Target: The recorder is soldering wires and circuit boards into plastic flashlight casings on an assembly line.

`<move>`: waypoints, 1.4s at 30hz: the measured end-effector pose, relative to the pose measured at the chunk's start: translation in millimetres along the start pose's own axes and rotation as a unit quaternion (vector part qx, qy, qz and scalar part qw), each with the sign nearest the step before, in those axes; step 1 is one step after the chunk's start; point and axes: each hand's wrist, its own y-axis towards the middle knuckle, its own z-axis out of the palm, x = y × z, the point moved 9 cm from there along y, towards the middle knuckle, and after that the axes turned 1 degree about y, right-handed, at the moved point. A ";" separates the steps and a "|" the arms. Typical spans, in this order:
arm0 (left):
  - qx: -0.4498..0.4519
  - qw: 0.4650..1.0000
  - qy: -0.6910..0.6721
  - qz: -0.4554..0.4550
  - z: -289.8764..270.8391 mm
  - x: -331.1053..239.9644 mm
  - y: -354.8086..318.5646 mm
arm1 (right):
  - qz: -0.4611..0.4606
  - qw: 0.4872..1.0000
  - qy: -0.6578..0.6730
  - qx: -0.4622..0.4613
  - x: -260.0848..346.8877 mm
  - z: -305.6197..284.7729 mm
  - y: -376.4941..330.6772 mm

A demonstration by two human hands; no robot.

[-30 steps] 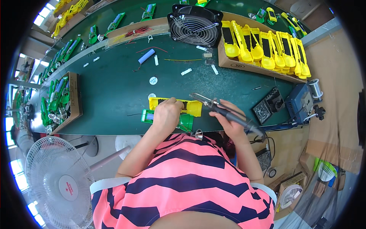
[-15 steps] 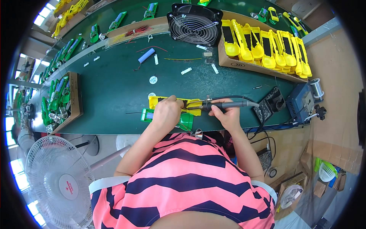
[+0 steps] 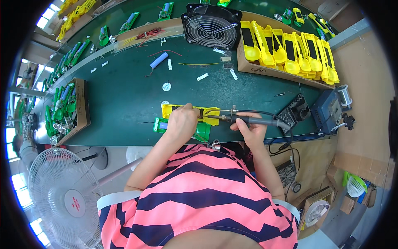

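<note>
My left hand (image 3: 182, 123) is closed over the middle of a yellow plastic casing (image 3: 167, 111), fingers pinched down on it and covering part of it. In my right hand (image 3: 253, 132) is a soldering iron (image 3: 265, 121) with a thin feed tube clamped along its top; its tip points left, over the casing's right half. Whether the tip touches anything is too small to tell. Partly under my left hand, on the near side, lies a green casing (image 3: 202, 133) with a blue cell, and a shiny reflector cup (image 3: 216, 145) lies at the table edge.
A box of yellow casings (image 3: 286, 75) stands far right, beside a black fan (image 3: 212, 28). Right are an iron stand (image 3: 295, 114), a blue soldering station (image 3: 325, 112) and a solder spool (image 3: 344, 94). A box of green assemblies (image 3: 83, 103) is left. A loose blue cell (image 3: 159, 60) lies mid-table.
My right hand and the soldering iron have shifted a little to the right, the iron's angle changing slightly. My left hand stays put. Green assemblies at the far edge have slid slightly right.
</note>
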 end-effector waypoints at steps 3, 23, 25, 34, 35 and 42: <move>0.003 1.000 0.013 -0.002 -0.8 -1.0 0.6 | -0.028 0.999 -0.011 -0.018 2.7 6.2 -13.0; -0.016 0.988 -0.139 0.073 -54.9 -4.3 -16.0 | -0.100 0.946 -0.263 0.162 2.6 69.6 -12.1; -0.070 0.983 -0.165 0.048 -41.3 7.5 -26.2 | -0.073 0.937 -0.288 0.181 3.6 68.5 -3.1; -0.256 0.949 -0.143 0.116 -31.0 -6.9 -48.0 | -0.038 0.922 -0.336 0.187 6.9 54.8 1.3; -0.253 0.949 -0.139 0.128 -32.1 -8.4 -48.4 | -0.100 0.938 -0.304 0.134 19.8 50.3 -0.5; -0.186 0.961 -0.201 0.044 -22.6 8.1 -47.5 | -0.112 0.949 -0.283 0.082 30.5 35.3 -32.7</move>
